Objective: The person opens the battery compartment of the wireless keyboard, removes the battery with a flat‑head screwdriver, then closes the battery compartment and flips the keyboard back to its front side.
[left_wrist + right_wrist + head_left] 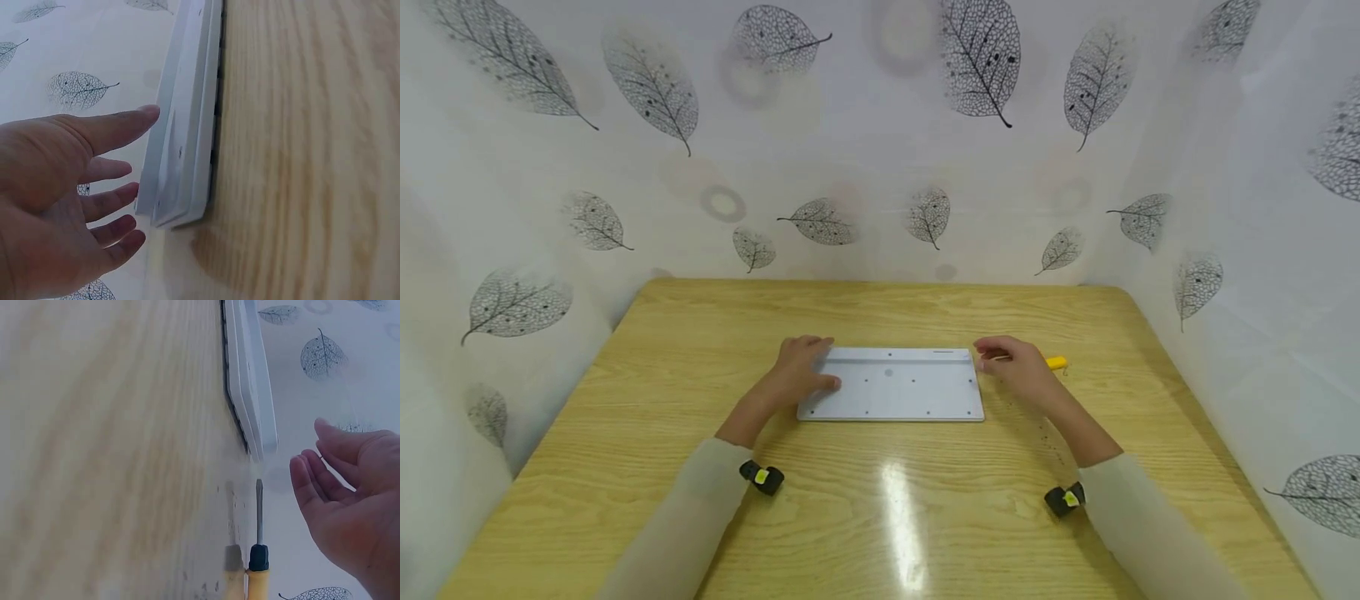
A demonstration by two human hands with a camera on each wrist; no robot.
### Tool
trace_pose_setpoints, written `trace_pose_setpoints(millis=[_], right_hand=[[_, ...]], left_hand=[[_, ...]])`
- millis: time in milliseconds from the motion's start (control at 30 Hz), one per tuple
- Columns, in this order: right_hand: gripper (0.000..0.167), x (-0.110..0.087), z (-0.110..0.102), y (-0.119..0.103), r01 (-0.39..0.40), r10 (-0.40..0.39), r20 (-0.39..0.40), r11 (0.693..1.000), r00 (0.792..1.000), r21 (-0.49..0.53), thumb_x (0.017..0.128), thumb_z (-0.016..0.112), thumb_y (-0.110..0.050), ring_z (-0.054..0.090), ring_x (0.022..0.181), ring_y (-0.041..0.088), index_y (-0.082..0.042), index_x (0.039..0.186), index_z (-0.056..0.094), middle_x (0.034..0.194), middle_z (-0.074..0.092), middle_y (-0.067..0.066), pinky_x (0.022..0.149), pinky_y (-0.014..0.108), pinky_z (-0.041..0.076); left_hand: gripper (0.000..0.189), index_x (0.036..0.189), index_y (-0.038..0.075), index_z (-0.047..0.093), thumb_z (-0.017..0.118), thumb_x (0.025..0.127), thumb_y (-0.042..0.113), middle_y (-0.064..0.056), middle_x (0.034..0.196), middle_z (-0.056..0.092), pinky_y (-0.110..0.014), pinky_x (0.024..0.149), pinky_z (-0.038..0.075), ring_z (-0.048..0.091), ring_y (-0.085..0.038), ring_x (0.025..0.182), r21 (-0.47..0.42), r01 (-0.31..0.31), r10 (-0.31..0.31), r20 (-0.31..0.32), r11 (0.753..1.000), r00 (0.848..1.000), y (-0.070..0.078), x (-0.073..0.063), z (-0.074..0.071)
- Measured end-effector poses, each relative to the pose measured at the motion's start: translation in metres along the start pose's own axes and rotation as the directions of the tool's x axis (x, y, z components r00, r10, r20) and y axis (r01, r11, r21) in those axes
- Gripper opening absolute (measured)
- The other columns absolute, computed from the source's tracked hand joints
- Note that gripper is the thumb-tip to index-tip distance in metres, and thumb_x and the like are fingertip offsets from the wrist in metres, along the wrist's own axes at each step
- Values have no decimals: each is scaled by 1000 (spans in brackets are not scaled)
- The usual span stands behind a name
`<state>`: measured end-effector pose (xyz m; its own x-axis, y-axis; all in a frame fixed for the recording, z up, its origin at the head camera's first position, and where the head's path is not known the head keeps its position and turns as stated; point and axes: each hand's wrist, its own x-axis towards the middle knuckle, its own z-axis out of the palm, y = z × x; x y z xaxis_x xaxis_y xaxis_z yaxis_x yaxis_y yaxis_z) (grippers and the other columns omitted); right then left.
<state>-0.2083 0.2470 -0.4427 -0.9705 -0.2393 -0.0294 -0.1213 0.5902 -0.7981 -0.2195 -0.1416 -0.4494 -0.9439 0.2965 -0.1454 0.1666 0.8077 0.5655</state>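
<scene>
A white keyboard point(898, 392) lies upside down on the table, its back dotted with small screws; dark keys peek out beneath its edge in the left wrist view. My left hand point(801, 367) is at the keyboard's left end, thumb over the back and fingers by the far left corner, spread apart in the left wrist view. Just off the far right corner is my right hand point(1018, 371), its fingers loosely bent with nothing in them. Beside that hand lies a screwdriver point(258, 556) with a yellow handle and a metal shaft, partly hidden by the hand in the head view.
The wooden table point(775, 500) has a glossy spot of reflected light near the front. Small dark specks point(1051, 442) dot the wood below the right hand. A white curtain point(865, 150) with leaf prints closes off the back and both sides.
</scene>
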Motion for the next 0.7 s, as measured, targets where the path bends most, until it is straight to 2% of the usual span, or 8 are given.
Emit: trace_pose_setpoints(millis=[200,267,400,567,700], right_hand=[[39,30,-10,9,47,-44,97,999,994,-24,99,64,-12,59,120,35,-1,137,59,133,62,20,97,48,52],[40,37,-11,12,53,-49,131,998,990,-32,99,65,-13,59,119,35,-1,136,60,132,63,19,98,49,51],[41,45,-9,15,69,-61,173,997,983,-39,98,68,-18,60,117,33,-1,134,61,129,65,19,98,48,50],[39,43,-1,12,47,-41,133,998,990,-36,97,68,-17,61,112,32,1,132,63,126,66,20,96,44,51],[37,38,8,9,2,-1,84,1000,996,-16,97,67,-15,60,107,29,1,130,64,122,66,19,92,40,50]], left_hand=[[62,147,14,52,75,92,30,-14,153,47,-56,117,30,34,-39,143,24,-44,45,-36,999,998,7,14,3],[58,146,15,54,73,93,31,-13,152,49,-57,118,28,36,-38,143,18,-61,61,-32,998,998,11,19,4],[53,144,17,56,71,95,30,-9,148,54,-54,115,34,46,-33,137,-2,-80,80,-24,997,997,19,30,9],[48,141,17,59,70,96,27,-5,143,59,-48,107,45,55,-28,129,-81,-75,75,-10,994,997,35,38,14],[45,139,16,60,69,96,25,-5,141,61,-46,106,47,56,-28,129,-148,-84,84,-5,985,996,44,42,18]])
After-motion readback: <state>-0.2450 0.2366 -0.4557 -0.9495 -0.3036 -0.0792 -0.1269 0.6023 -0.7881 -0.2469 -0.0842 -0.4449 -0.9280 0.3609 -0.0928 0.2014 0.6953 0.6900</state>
